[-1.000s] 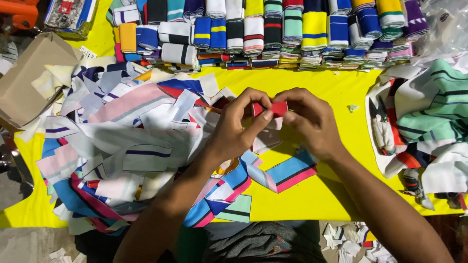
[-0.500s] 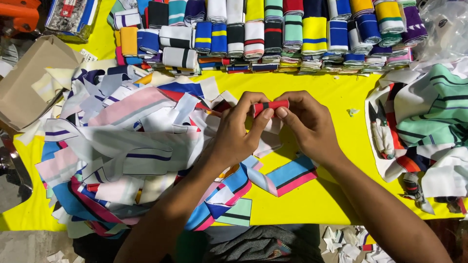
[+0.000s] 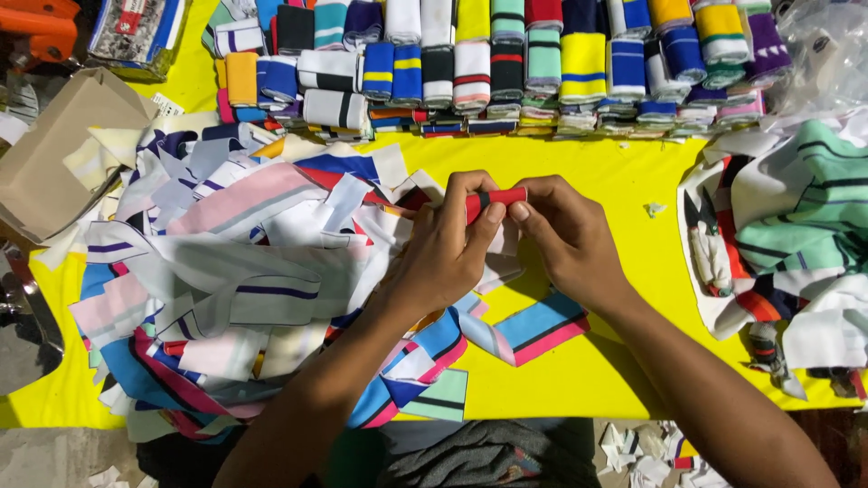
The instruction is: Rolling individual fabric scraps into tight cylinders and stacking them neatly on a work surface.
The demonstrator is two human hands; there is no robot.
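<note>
Above the yellow surface [image 3: 624, 194], the left hand [image 3: 448, 248] and right hand [image 3: 565, 235] have drawn tighter together, fingers [image 3: 495, 213] pinched shut on the small red-and-dark fabric roll [image 3: 495, 198], now looking more compactly rolled, beside the loose strip pile [image 3: 226, 280].

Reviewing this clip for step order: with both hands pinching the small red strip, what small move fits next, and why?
Probably tighten the fold and set it with the rolled pieces at the back. The left hand and right hand hold the red strip already folded small, matching those rolls, while loose strips lie beside.
</note>
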